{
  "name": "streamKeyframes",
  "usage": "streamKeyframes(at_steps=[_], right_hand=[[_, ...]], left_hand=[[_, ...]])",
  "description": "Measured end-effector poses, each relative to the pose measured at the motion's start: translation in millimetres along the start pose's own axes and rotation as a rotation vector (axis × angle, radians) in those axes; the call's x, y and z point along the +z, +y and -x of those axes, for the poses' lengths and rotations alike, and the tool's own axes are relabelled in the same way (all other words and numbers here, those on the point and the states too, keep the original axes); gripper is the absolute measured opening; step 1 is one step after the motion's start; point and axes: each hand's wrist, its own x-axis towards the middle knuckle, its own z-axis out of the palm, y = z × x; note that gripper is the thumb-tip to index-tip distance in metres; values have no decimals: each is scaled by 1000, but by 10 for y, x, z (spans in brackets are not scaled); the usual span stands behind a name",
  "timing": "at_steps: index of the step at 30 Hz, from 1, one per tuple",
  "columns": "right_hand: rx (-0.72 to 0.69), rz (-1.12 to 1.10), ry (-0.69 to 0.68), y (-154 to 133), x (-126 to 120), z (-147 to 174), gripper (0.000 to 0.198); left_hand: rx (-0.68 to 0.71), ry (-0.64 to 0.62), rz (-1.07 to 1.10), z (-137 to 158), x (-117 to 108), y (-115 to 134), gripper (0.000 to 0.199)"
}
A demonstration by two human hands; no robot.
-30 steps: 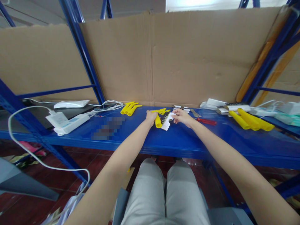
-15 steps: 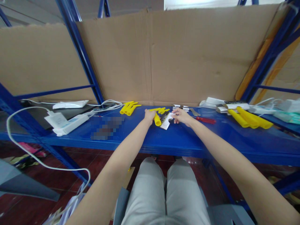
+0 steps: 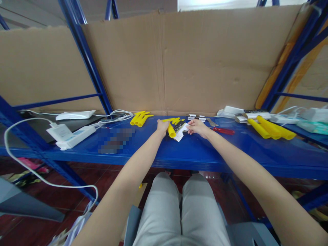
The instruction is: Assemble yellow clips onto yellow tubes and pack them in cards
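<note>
Over the middle of the blue shelf, my left hand (image 3: pixel 162 127) is closed at a yellow tapered plastic tube (image 3: pixel 171 131), its wide end toward me. Against the tube's right side leans a folded card (image 3: pixel 180 132), white with black print and a round cut-out. My right hand (image 3: pixel 196 127) pinches the card's right edge between thumb and fingers. Just behind lie several small yellow pieces (image 3: pixel 176 120), partly hidden. A stack of folded white cards (image 3: pixel 196 118) is beyond my right hand, and a red-handled tool (image 3: pixel 224 131) rests to its right.
More yellow tubes (image 3: pixel 140 119) lie at the back left, others (image 3: pixel 271 129) at the right beside printed cards. A white power strip (image 3: pixel 77 136) with cables occupies the left. Cardboard (image 3: pixel 205 61) walls the back, and blue posts (image 3: pixel 88 58) frame the shelf.
The view has shifted very slightly. Both hands keep their hold on the yellow tube and the card, with no clear movement between them.
</note>
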Motion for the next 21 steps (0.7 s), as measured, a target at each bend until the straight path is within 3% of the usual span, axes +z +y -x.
streamKeyframes(at_steps=[6,11,16,18,21], right_hand=[[41,-87,-12,6,13,-3,22],[84,-177,-115,-10,-23,13,19],[52,-134,-210,35,-32,-22,16],[-19,-64,-165,73,-22,-72,15],[-216,78,29,115,-12,-158,20]], left_hand=[[18,12,-56,57,12,25,44],[37,27,-90,136,14,74,29],[39,69,-98,126,1,94,33],[32,70,-91,117,1,97,35],[16,65,-71,110,10,101,38]])
